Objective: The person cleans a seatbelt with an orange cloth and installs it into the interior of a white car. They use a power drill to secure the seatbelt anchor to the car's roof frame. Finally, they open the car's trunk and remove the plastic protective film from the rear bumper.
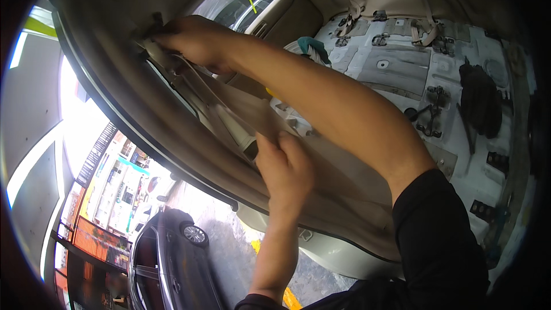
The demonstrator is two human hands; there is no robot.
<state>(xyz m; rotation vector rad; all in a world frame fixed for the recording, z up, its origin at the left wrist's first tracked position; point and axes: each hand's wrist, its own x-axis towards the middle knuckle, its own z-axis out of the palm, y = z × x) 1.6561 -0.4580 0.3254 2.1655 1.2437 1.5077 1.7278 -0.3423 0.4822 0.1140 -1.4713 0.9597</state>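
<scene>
**Both hands were at a beige strap in a bare-floored vehicle cabin**

In the head view, the right hand (198, 40) reached across to the upper left, its arm passing above the left one. Its fingers were bent at the strap's upper end, beside the curved brown trim (172, 112); whether they gripped anything could not be told. The beige strap (221, 96) slanted from there down to the left hand (287, 169), which was closed in a narrow grip on it, its palm side hidden.

Beyond the arms lay the pale metal floor (396, 72), with dark brackets fixed to it. A dark, crumpled item (481, 100) rested on its right part, and a teal cloth (313, 47) showed near the far side wall. Outside, to the lower left, a dark car (172, 252) stood on grey ground.
</scene>
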